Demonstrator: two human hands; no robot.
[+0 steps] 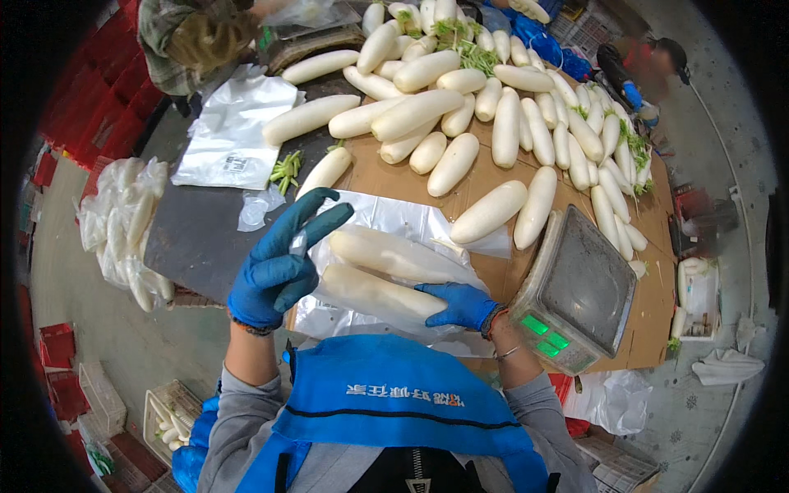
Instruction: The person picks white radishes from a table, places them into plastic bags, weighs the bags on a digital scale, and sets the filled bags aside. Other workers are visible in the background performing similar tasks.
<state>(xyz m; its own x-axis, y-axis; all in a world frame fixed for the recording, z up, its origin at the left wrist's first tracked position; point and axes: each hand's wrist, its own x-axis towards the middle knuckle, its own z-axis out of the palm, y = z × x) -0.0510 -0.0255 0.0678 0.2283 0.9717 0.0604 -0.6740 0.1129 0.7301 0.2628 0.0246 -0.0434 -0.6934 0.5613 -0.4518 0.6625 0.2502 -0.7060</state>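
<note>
Two white daikon radishes [400, 256] lie side by side in a clear plastic bag [394, 317] in front of me. My right hand [462, 305], in a blue glove, grips the bagged radishes at their right end, its fingers over the nearer one. At the bag's left end is my left hand [277, 265], in a blue-green glove. Two of its fingers stretch out while the others curl, and a bit of clear film shows between them. Beneath the bag, flat plastic bags [400, 212] are spread on cardboard [487, 262].
A bench scale [585, 283] with green displays stands right of my right hand. Many loose daikons [419, 114] cover the table beyond. Left lie a stack of plastic bags [237, 132] and bagged daikons [126, 222] at the table edge. Other people [197, 46] are near the table.
</note>
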